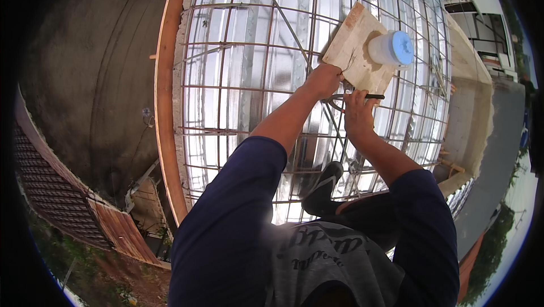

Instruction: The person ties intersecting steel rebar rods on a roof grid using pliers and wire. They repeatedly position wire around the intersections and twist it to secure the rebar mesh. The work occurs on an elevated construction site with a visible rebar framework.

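Gripping a tool (pixel 362 97), both hands (board (pixel 354 46) beside) over rebar mesh (pixel 243 80).

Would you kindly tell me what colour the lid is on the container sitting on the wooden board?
Light blue lid, on a whitish container, seen best in the head view.

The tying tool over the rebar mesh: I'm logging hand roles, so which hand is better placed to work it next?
Probably the right hand: it already grips the dark tying tool at the rebar mesh. The left hand sits by the wooden board's edge, seemingly steadying the spot.
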`<state>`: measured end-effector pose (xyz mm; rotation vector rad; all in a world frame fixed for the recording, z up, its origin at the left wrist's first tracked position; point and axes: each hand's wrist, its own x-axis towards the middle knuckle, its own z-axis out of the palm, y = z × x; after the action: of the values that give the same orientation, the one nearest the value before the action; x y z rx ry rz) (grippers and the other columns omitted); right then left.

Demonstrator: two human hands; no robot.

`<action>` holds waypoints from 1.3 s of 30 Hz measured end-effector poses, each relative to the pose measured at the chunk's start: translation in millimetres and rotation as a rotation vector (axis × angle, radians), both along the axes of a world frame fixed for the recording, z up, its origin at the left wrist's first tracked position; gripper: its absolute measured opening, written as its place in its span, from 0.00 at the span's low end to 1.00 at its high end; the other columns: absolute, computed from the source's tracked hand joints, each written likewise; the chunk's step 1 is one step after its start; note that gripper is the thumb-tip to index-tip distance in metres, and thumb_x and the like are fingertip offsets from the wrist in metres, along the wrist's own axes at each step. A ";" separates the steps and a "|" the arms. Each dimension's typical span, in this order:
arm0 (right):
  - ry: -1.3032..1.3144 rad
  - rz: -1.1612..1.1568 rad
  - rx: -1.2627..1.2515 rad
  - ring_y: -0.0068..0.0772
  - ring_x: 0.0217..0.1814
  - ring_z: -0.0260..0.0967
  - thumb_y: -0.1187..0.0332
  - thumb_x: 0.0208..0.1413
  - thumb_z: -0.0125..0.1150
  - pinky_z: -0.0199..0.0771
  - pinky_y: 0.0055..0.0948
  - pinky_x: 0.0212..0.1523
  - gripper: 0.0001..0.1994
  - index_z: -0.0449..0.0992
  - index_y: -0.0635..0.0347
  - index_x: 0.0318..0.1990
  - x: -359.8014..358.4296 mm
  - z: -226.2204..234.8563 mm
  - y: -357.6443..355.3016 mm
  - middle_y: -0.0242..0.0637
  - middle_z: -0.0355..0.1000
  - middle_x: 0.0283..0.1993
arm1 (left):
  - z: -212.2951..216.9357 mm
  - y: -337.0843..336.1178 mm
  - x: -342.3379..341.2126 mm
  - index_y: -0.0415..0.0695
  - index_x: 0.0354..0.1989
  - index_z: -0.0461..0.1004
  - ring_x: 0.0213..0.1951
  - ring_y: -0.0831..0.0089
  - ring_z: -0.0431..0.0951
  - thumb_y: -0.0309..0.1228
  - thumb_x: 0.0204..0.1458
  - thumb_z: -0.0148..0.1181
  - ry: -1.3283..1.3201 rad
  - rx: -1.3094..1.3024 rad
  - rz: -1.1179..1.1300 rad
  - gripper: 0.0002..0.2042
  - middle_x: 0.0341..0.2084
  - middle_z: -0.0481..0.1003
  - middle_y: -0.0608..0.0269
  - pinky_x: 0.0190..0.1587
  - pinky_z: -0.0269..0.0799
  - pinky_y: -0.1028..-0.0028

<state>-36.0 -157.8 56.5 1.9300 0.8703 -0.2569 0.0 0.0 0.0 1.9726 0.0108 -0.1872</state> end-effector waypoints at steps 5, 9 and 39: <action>0.015 0.065 -0.037 0.49 0.54 0.57 0.59 0.53 0.52 0.58 0.51 0.45 0.24 0.65 0.61 0.56 3.3 -6.7 -9.9 0.45 0.64 0.49 | 3.3 -7.1 -3.9 0.38 0.31 0.75 0.36 0.49 0.75 0.34 0.53 0.55 0.016 -0.015 -0.021 0.10 0.29 0.75 0.47 0.39 0.69 0.58; 0.108 0.007 -0.108 0.49 0.45 0.68 0.60 0.56 0.49 0.66 0.58 0.39 0.17 0.76 0.61 0.46 14.6 5.6 5.2 0.44 0.69 0.39 | 6.3 -10.5 -5.7 0.39 0.36 0.76 0.41 0.51 0.74 0.32 0.51 0.56 0.034 -0.039 -0.033 0.10 0.35 0.75 0.47 0.45 0.69 0.59; 1.096 -1.525 0.403 0.40 0.24 0.76 0.66 0.52 0.59 0.82 0.37 0.23 0.15 0.73 0.77 0.31 65.1 -3.5 -39.5 0.49 0.75 0.27 | -61.7 -86.9 -54.7 0.51 0.41 0.73 0.46 0.60 0.71 0.33 0.37 0.68 -0.148 0.028 -0.232 0.19 0.36 0.74 0.63 0.53 0.61 0.61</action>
<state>29.0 -197.3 53.0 2.4101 -0.2232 -2.2891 -54.7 -86.9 -61.7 2.0085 -0.3139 -0.1923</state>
